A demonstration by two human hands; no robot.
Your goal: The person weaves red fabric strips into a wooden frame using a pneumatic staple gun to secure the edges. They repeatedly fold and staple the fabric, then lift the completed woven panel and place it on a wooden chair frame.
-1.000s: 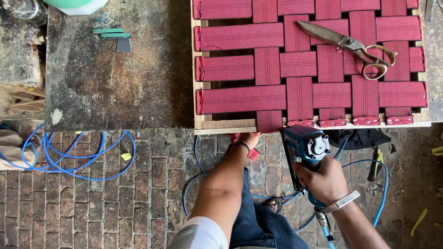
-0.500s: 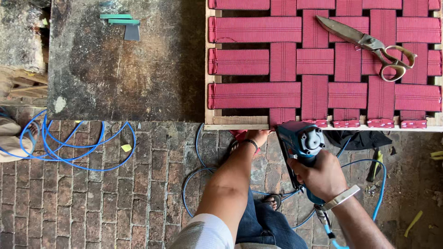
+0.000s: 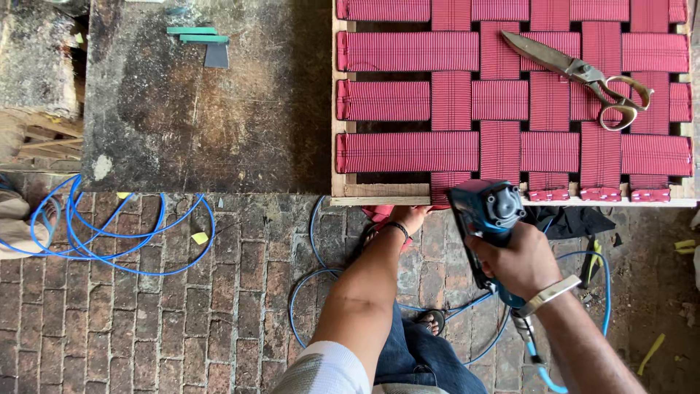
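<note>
Risen stapler (image 3: pixel 487 211) — webbing (image 3: pixel 380 214) seemingly pulled.

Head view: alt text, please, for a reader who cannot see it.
The right hand holds a blue staple gun at the near edge of a wooden frame woven with red webbing, whose hanging end the left hand grips. Scissors lie on the webbing.

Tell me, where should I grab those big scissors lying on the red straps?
Take the scissors by the brass-coloured loop handles at their right end, coming from the right side. The long pointed blades aim up and left, so that end is best avoided. They lie flat on the woven red webbing, with nothing on top.
</note>
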